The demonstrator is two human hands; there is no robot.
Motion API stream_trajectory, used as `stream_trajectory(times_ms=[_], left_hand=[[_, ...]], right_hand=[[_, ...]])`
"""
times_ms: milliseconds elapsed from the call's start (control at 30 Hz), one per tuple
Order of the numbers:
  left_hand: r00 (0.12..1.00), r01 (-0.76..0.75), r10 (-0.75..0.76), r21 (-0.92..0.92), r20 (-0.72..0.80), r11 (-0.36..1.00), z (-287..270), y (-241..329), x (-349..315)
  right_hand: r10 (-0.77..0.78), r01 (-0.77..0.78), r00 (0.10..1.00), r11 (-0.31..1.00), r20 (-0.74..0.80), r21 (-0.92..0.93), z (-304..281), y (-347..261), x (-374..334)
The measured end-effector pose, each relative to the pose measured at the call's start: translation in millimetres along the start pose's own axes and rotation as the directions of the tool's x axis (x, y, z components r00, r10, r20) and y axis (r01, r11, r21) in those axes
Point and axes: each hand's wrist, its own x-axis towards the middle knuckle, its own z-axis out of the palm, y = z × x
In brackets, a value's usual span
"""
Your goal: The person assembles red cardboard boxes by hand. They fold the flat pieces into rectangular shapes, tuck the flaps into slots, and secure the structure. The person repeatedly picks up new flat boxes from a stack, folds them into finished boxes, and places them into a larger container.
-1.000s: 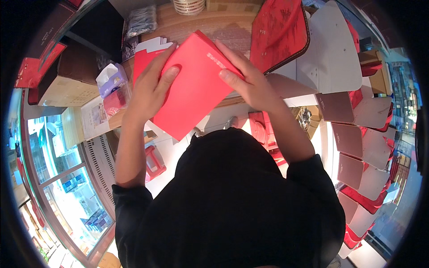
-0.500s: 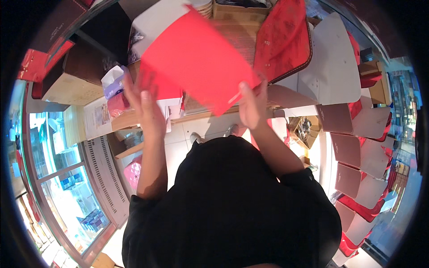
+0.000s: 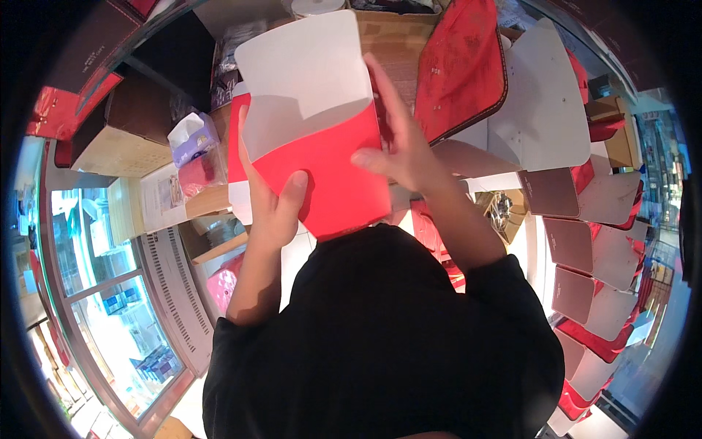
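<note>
Left hand [image 3: 276,211] at seven o'clock, right hand [image 3: 401,152] at three, fingers half-curled, clasp a red carton [image 3: 329,164]; squeezing (thin-looking card) could crease it.

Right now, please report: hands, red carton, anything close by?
Left hand, right hand holding red carton at opposite sides. White flap open. Tissue box to left.

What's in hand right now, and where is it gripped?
A red box: left hand at its left side, right hand at its right side, both thumbs on its red face.
</note>
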Motion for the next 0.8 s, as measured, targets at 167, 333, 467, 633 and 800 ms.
stream_trajectory(times_ms=[167, 333, 467, 633, 800], left_hand=[[0.995, -0.092, 0.092, -0.025, 0.024, 0.995, 2.9, 10.8, 10.7], [0.992, -0.113, 0.112, 0.011, 0.052, 0.994, -2.7, 9.4, 10.3], [0.989, -0.087, 0.082, 0.03, 0.121, 0.996, -8.5, 9.7, 14.4], [0.982, -0.101, 0.102, -0.016, 0.159, 0.995, -6.2, 17.9, 15.4], [0.971, -0.144, 0.12, 0.104, 0.208, 0.984, -6.6, 30.1, 17.7]], right_hand=[[-0.072, 0.072, 0.997, 0.997, -0.011, 0.019, 10.4, -5.5, -11.8], [-0.121, 0.12, 0.992, 0.993, -0.026, -0.01, 3.8, -12.1, -13.8], [-0.165, 0.165, 0.986, 0.986, -0.018, 0.018, -5.4, -9.5, -13.2], [-0.183, 0.184, 0.983, 0.981, 0.026, -0.056, -15.6, -18.8, -10.9], [-0.202, 0.206, 0.978, 0.967, 0.044, -0.147, -19.0, -28.8, -8.4]])
